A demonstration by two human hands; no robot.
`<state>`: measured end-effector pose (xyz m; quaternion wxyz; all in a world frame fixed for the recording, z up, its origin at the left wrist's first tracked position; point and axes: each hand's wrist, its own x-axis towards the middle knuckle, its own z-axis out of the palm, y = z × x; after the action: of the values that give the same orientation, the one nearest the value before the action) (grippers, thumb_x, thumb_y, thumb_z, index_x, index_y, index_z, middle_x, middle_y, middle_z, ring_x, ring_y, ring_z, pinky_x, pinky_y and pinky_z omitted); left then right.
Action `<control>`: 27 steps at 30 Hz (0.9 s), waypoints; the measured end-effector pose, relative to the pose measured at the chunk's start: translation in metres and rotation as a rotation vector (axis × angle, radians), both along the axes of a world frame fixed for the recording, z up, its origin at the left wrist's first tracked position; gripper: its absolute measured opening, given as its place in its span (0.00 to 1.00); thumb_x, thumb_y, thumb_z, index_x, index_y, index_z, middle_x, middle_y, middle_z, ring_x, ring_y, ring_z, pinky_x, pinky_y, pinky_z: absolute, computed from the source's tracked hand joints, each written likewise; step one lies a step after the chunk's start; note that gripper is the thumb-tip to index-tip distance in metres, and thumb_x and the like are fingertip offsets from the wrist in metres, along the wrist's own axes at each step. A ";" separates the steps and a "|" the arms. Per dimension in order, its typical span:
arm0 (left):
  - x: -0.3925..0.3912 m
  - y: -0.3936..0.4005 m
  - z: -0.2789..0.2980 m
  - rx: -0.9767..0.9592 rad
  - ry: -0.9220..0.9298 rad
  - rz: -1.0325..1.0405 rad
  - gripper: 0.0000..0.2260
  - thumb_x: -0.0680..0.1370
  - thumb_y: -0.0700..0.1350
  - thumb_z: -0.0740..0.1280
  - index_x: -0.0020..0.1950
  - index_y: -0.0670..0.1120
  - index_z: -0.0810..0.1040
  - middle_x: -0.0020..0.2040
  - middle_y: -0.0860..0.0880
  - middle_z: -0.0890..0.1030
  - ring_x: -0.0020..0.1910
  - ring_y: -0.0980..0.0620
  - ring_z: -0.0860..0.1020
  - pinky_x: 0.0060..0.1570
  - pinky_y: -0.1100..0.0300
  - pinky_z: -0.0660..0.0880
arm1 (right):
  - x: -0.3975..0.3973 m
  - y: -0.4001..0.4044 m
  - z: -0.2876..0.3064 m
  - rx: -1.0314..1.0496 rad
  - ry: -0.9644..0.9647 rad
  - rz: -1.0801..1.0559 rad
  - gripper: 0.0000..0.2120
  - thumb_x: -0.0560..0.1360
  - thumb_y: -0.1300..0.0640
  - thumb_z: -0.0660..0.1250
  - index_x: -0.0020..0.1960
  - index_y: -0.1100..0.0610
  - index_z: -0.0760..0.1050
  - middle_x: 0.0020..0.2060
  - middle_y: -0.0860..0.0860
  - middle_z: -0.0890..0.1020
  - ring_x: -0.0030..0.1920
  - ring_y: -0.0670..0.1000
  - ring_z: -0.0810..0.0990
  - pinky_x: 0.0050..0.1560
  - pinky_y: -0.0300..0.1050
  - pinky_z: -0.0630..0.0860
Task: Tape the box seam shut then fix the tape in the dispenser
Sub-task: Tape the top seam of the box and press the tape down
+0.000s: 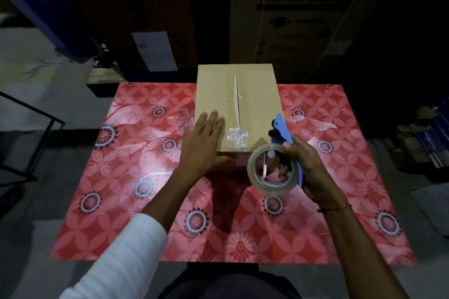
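The dispenser (283,138) is grasped in the right grip (306,167); the left grip (204,143), released, is laid flat on the box (257,94) just beside.

Left hand (206,143) flat, right hand (308,165) clenched

We read "WASHING MACH…", cut off at its right end, on the tall carton (298,19), with a partly cropped "LG" logo above it; smaller print stays illegible.

A plain tan box (216,94) sits on a red tablecloth (136,177) patterned with pale petals and dark-ringed flowers, beside a blue dispenser (283,130) carrying clear tape (273,170), near a white sleeve (126,257) and a brown printed carton (291,19).
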<state>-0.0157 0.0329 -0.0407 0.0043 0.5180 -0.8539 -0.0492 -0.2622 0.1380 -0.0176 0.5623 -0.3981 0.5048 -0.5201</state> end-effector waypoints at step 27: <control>-0.168 0.116 -0.040 0.668 0.526 -0.023 0.14 0.75 0.43 0.68 0.59 0.40 0.78 0.56 0.40 0.80 0.55 0.41 0.78 0.53 0.49 0.75 | -0.089 0.060 -0.111 0.323 0.715 -0.370 0.22 0.83 0.60 0.62 0.31 0.61 0.69 0.28 0.56 0.68 0.32 0.51 0.67 0.34 0.47 0.62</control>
<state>-0.1835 0.1486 -0.0803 0.0535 0.4513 -0.7666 -0.4536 -0.3508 0.1979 -0.1285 0.3045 -0.3629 0.8056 -0.3559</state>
